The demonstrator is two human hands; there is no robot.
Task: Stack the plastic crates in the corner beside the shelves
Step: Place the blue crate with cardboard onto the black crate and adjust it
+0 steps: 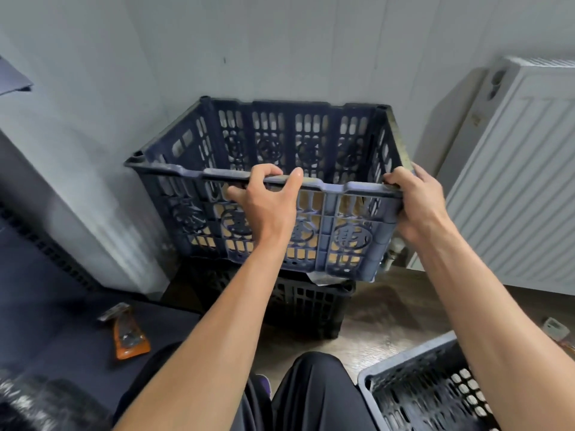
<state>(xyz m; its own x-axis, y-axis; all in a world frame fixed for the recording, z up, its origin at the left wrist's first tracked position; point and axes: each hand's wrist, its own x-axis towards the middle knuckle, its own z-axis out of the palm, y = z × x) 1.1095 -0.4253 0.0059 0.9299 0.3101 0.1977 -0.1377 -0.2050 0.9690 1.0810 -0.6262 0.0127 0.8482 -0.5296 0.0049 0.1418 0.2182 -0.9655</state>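
- Crate, blue plastic point(348, 231), sits centre frame, up against the grey wall point(280, 42), open top facing up, lattice sides w/ round emblems.
- Left hand point(264, 200) closed on the near rim, roughly mid-length: fingers curled over the top edge into the crate, thumb lying along the rim toward the right.
- Right hand point(417, 200) closed on the near right corner: fingers hooked over the rim, palm pressed to the outside of the corner.
- So the crate is out in front of both hands, held by its near edge; its base is over a black crate point(311, 309) on the floor. Can't tell if the base is fully seated on it; near right bottom corner looks slightly raised/tilted.
- Third crate, grey-rimmed point(413, 365), bottom right of frame, under the right forearm, apart from the stack.
- White radiator point(513, 181) to the right of the blue crate, near it.
- Orange packet point(129, 337) lies on a dark surface to the left, well apart from the crates.
- Person's dark trousers point(311, 396) at bottom centre.
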